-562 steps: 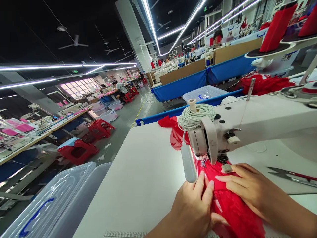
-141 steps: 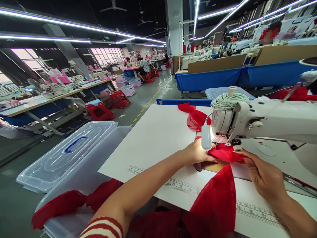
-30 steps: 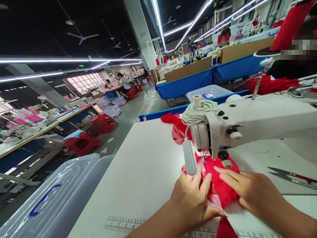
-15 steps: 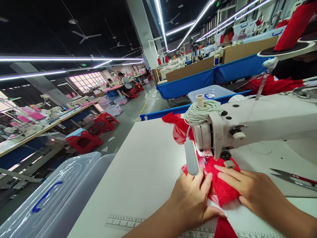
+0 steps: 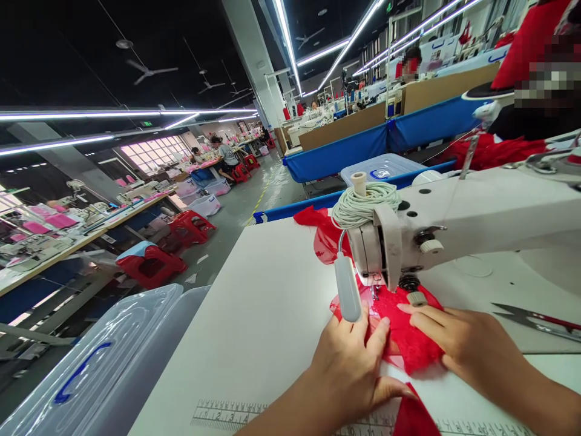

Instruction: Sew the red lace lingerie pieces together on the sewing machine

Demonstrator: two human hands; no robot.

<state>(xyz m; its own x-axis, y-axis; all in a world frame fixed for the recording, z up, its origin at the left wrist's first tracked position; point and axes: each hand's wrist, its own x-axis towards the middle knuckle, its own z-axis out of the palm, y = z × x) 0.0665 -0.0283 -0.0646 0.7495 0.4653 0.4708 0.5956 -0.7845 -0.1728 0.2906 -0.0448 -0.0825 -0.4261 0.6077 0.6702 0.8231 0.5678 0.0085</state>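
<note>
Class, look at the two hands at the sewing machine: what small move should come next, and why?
Probably a gentle slide of the red fabric toward the presser foot, held flat. The left hand and right hand both have fingers resting on it, on the near side of the foot, and the fabric appears to reach beneath the foot.

Principal light: white ceiling tubes at 12 and 10 o'clock, hard against a near-black ceiling. Window at 10 o'clock washed out, pinkish. At 4 o'clock, I note a lamp brightening the red cloth and tabletop. Glare on the box lid, 8 o'clock. Faults: edges stretched, pillar leaning, far benches soft, pixel blocks at 2 o'clock.
</note>
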